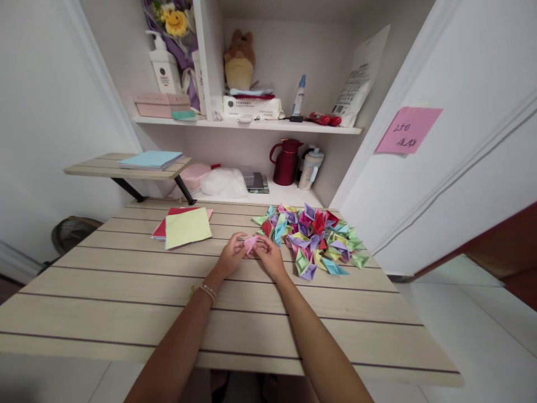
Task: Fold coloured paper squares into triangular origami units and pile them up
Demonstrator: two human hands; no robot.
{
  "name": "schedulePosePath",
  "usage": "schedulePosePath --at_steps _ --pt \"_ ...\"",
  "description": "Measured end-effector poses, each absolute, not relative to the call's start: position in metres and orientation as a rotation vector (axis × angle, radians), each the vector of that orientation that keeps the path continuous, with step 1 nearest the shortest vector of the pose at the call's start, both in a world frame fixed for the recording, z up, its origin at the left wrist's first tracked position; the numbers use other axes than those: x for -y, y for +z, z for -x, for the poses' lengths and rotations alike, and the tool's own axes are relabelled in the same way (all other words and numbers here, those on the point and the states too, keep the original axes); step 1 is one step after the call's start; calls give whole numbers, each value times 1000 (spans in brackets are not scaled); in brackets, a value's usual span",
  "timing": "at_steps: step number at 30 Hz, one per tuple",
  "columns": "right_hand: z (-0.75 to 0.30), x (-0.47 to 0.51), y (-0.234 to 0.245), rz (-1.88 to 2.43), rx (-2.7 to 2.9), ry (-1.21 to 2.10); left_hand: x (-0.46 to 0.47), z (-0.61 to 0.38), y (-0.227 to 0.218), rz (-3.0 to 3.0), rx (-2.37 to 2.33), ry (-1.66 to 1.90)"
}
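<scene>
Paper (250, 244) is being pinched by left hand (230, 257) and right hand (271, 257); folded boats (314, 242) are lying to their right.

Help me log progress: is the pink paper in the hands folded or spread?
Folded: the pink paper, held between the left hand and right hand, shows a small, pointed shape, unlike the flat yellow sheet.

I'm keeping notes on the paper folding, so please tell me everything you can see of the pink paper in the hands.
The pink paper is small, plain and folded, tapering to a point at its upper right; it looks thin and matte. The left hand and right hand grip it from either side, over the table, left of the colorful paper boats. Fingers hide its edges.
</scene>
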State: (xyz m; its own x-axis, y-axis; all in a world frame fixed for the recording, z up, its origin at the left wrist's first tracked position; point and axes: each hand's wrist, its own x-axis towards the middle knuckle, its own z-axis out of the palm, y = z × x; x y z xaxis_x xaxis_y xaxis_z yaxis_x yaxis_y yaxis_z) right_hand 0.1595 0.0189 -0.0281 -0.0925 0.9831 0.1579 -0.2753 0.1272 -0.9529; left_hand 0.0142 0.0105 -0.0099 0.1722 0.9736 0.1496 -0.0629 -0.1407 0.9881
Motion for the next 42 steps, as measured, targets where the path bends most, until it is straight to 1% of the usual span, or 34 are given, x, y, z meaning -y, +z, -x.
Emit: schedulePosePath --at_steps 6,9,16,25,31,38,42 --pt "-161 -21 -32 849 1236 1187 -14 -15 -19 -1512 -967 1180" --pt "-161 -21 -34 877 1338 1093 -16 -14 -24 -1536 -968 1247" --pt "-159 -22 -38 940 1409 952 -16 -10 -15 -1720 -1105 1320" --pt "-159 -14 -33 970 1518 817 -17 -10 -21 -1352 -1041 1307" --pt "-162 -16 -32 961 1473 856 -26 -3 -22 -1147 -1051 1463" --pt "-158 -18 -31 984 1505 910 -26 -3 -19 -1234 -1054 1320" --pt "-154 -19 -34 1067 1437 930 -24 -3 -18 -1168 -1006 1287"
